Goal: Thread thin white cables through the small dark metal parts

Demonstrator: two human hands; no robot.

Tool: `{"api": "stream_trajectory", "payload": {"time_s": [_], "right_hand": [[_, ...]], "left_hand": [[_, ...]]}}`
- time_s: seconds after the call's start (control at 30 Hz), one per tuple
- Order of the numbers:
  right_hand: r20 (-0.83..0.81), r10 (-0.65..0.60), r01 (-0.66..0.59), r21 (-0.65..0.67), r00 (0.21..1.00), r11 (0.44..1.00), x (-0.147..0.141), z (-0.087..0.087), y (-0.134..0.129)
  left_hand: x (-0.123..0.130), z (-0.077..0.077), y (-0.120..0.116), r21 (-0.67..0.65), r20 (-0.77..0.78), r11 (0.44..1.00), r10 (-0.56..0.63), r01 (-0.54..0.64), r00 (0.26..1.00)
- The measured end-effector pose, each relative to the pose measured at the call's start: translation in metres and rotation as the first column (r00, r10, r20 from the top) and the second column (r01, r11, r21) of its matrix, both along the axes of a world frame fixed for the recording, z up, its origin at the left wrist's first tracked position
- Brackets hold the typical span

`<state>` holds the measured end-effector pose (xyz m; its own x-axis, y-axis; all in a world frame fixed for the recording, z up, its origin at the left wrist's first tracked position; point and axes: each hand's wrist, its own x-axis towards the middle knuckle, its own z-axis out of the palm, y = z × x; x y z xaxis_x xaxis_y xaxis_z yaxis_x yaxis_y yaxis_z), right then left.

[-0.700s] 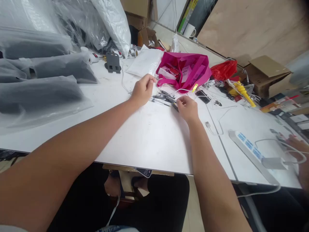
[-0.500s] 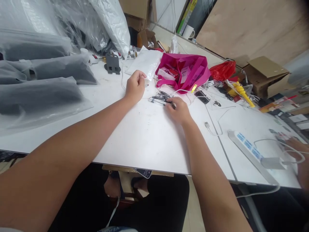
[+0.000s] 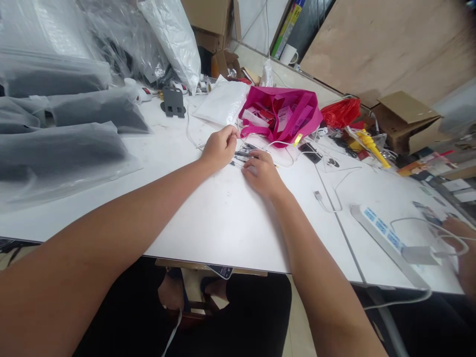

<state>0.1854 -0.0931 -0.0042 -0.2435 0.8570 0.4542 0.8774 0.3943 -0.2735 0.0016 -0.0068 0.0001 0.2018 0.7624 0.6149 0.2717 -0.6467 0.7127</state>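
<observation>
Several thin pens, dark and clear, lie in a loose pile on the white table, in front of a pink bag. My left hand is at the left edge of the pile, its fingers curled together; whatever they may hold is too small to make out. Over the right part of the pile lies my right hand, fingers bent and touching the pens. Its fingertips partly cover the pens, and whether it grips one is unclear.
Behind the pens stand the pink bag and a white plastic packet. Grey wrapped bundles fill the left. On the right are a power strip, cables, and another person's hand.
My left hand has moved right and toward me, up to the pens. My right hand has shifted slightly left, and the dark pen seen in its fingers is no longer distinct.
</observation>
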Motion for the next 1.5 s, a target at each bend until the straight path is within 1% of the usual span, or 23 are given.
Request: {"api": "stream_trajectory", "payload": {"time_s": [0.07,0.1,0.17,0.23,0.27,0.3,0.37,0.4,0.47,0.57,0.63,0.7,0.77,0.83,0.97,1.1,1.17,1.23,1.33,1.5], "right_hand": [[0.015,0.005,-0.005,0.018,1.000,1.000,0.002,-0.001,-0.001],[0.015,-0.004,0.004,0.022,1.000,1.000,0.004,0.000,-0.001],[0.002,-0.040,0.040,0.024,0.999,0.999,0.006,0.003,-0.001],[-0.021,-0.082,0.082,0.001,0.996,0.997,0.007,0.010,-0.003],[-0.042,-0.099,0.098,-0.025,0.994,0.995,0.007,0.014,-0.004],[-0.072,-0.112,0.108,-0.052,0.991,0.993,0.005,0.018,-0.006],[-0.145,-0.133,0.122,-0.079,0.980,0.989,0.002,0.026,-0.011],[-0.180,-0.143,0.133,-0.066,0.973,0.989,0.001,0.029,-0.012],[-0.229,-0.183,0.189,0.002,0.956,0.982,0.002,0.033,-0.014],[-0.261,-0.316,0.345,0.074,0.912,0.936,0.015,0.034,-0.012],[-0.245,-0.408,0.433,0.058,0.879,0.899,0.027,0.030,-0.008],[-0.202,-0.447,0.461,0.023,0.871,0.887,0.037,0.023,-0.004],[-0.150,-0.435,0.441,0.008,0.888,0.897,0.041,0.014,0.000],[-0.114,-0.412,0.416,0.017,0.904,0.909,0.042,0.005,0.005],[-0.105,-0.380,0.386,0.041,0.919,0.922,0.043,-0.006,0.010],[-0.089,-0.398,0.402,0.030,0.913,0.915,0.049,-0.008,0.011],[-0.082,-0.389,0.392,0.033,0.918,0.919,0.049,-0.008,0.012],[-0.075,-0.378,0.381,0.034,0.923,0.924,0.047,-0.009,0.013],[-0.053,-0.393,0.395,0.017,0.918,0.919,0.043,-0.010,0.015],[-0.031,-0.393,0.394,0.016,0.919,0.919,0.040,-0.009,0.016]], "left_hand": [[-0.002,0.001,-0.002,0.003,-0.013,1.000,-0.015,0.015,1.000],[-0.003,0.002,-0.003,0.015,-0.033,0.999,-0.042,0.043,0.999],[-0.003,0.003,-0.006,0.080,-0.131,0.986,-0.136,0.148,0.982],[-0.002,0.005,-0.010,0.178,-0.296,0.942,-0.224,0.284,0.928],[0.000,0.006,-0.012,0.221,-0.378,0.917,-0.233,0.332,0.896],[0.002,0.006,-0.014,0.253,-0.444,0.901,-0.215,0.352,0.870],[0.007,0.008,-0.018,0.290,-0.518,0.902,-0.134,0.321,0.845],[0.009,0.008,-0.019,0.299,-0.524,0.912,-0.089,0.280,0.847],[0.010,0.009,-0.020,0.295,-0.481,0.937,-0.023,0.187,0.876],[0.006,0.010,-0.016,0.214,-0.358,0.975,0.028,0.052,0.933],[0.002,0.009,-0.012,0.142,-0.295,0.989,0.068,-0.026,0.953],[-0.001,0.009,-0.010,0.094,-0.251,0.993,0.091,-0.070,0.964],[-0.002,0.009,-0.009,0.057,-0.215,0.996,0.078,-0.067,0.973],[-0.003,0.009,-0.011,0.024,-0.197,0.999,0.038,-0.034,0.980],[-0.002,0.009,-0.013,0.010,-0.208,1.000,-0.024,0.027,0.978],[0.000,0.006,-0.011,0.029,-0.223,0.998,-0.044,0.052,0.974],[0.001,0.004,-0.010,0.038,-0.229,0.998,-0.049,0.059,0.972],[0.003,0.003,-0.011,0.047,-0.234,0.997,-0.049,0.062,0.971],[0.004,0.003,-0.013,0.055,-0.247,0.996,-0.048,0.064,0.968],[0.004,0.003,-0.014,0.044,-0.246,0.996,-0.062,0.075,0.967]]}}
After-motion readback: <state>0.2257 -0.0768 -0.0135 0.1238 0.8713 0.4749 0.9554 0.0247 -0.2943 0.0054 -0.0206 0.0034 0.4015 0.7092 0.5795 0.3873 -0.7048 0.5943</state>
